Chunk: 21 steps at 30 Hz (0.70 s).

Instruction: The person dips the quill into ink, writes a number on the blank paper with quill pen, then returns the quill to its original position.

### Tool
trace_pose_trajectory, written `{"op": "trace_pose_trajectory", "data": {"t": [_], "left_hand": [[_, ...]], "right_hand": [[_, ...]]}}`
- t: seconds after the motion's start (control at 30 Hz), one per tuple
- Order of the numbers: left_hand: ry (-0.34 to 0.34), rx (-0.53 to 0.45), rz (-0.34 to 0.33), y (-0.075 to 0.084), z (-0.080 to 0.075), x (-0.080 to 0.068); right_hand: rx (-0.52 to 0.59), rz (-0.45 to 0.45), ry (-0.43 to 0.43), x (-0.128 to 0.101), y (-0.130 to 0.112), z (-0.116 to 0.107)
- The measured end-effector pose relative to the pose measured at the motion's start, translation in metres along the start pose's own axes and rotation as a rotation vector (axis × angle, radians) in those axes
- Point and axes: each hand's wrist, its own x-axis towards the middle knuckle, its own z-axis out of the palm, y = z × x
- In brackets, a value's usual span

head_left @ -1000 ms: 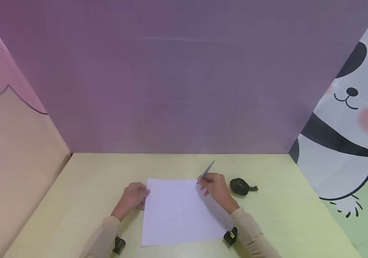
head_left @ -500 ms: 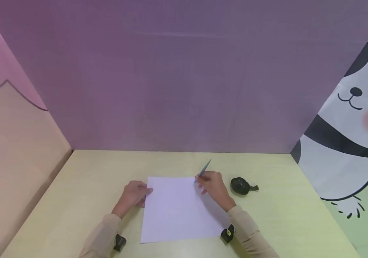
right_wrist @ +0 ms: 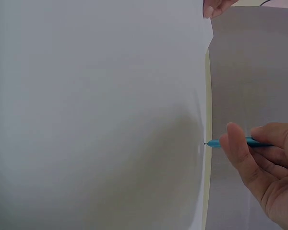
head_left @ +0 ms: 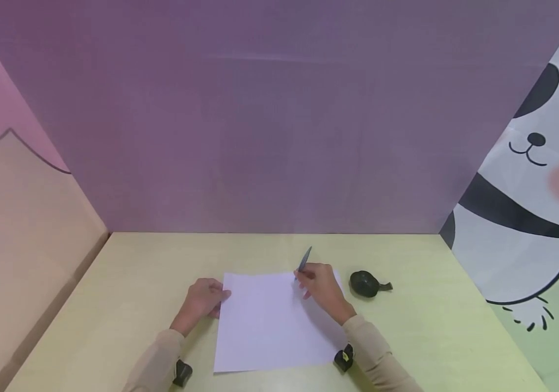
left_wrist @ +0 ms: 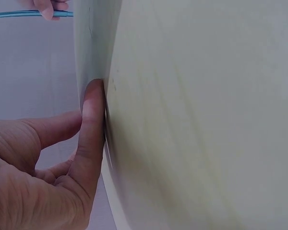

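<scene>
A white sheet of paper (head_left: 265,326) lies on the pale table. My left hand (head_left: 203,300) pinches its left edge, thumb on top and fingers partly hidden beneath. My right hand (head_left: 323,288) holds a slim blue pen (head_left: 304,258) near the sheet's far edge, top end tilted up and away. In the right wrist view the pen's (right_wrist: 216,143) fine dark tip is right at the paper's edge, and the thumb and fingers curl round the barrel. The left wrist view shows the left hand's fingers (left_wrist: 89,124) along the paper's rim.
Just right of the right hand lies a black rounded thing (head_left: 364,284) with a short flat tail. Small black cameras (head_left: 344,357) sit at both wrists. A purple wall (head_left: 279,136) rises behind the table, with a panda-print panel (head_left: 524,207) on the right.
My right hand has moved slightly left along the sheet's far edge with the pen, which now stands somewhat steeper. The left hand keeps its place on the paper's left edge.
</scene>
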Motion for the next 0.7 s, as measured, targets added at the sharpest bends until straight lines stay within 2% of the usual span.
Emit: {"op": "trace_pose_trajectory", "data": {"t": [0.23, 0.43, 0.7], "left_hand": [[0.004, -0.013, -0.010, 0.0004, 0.0002, 0.0005], [0.006, -0.019, -0.016, 0.0010, 0.0011, -0.0008], [0.000, -0.022, 0.007, 0.0028, -0.0007, -0.0014]], "right_hand": [[-0.059, -0.015, -0.033, -0.0016, -0.0051, 0.0034], [-0.131, -0.071, -0.047, -0.0033, -0.0075, 0.0065], [-0.145, -0.105, -0.046, -0.0041, -0.0088, 0.0064]]}}
